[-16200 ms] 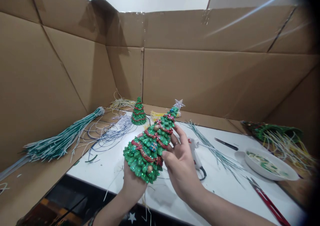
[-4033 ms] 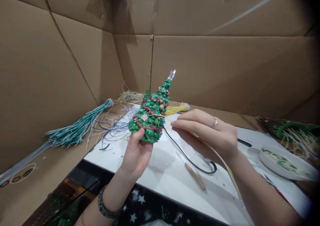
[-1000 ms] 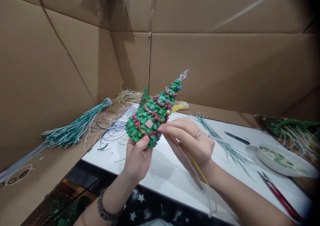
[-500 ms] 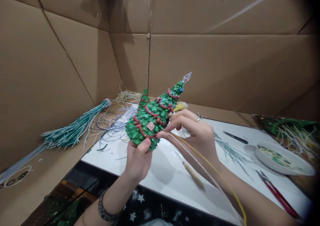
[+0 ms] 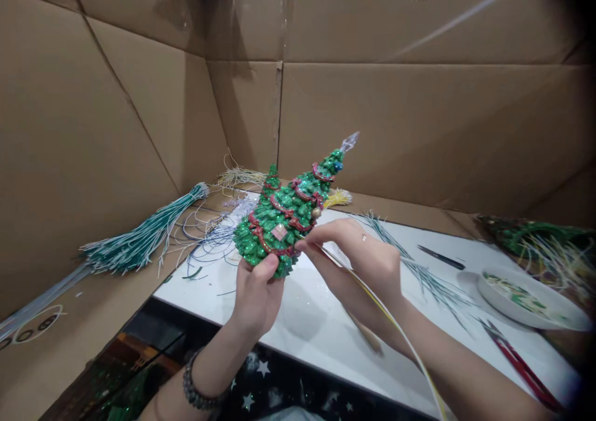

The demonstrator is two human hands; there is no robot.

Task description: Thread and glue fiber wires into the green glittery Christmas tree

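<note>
My left hand [image 5: 255,292] grips the base of a small glittery green Christmas tree [image 5: 286,213], tilted to the right, with red garlands and a clear star on top. My right hand [image 5: 358,259] is closed, its fingertips pinching thin yellow and white fibre strands [image 5: 395,328] against the tree's lower right side. The strands trail down and to the right past my forearm. A second small green tree [image 5: 270,177] stands behind, mostly hidden by the held one.
A white board [image 5: 316,328] lies inside high cardboard walls [image 5: 116,117]. A teal fibre bundle [image 5: 139,238] and loose wires lie left. Green strands [image 5: 419,272], a black tool [image 5: 440,258], a white dish [image 5: 526,297] and red-handled scissors [image 5: 519,362] lie right.
My right hand has dropped slightly and pressed closer to the tree's lower side with the strands. The tree has stayed tilted in my left hand.
</note>
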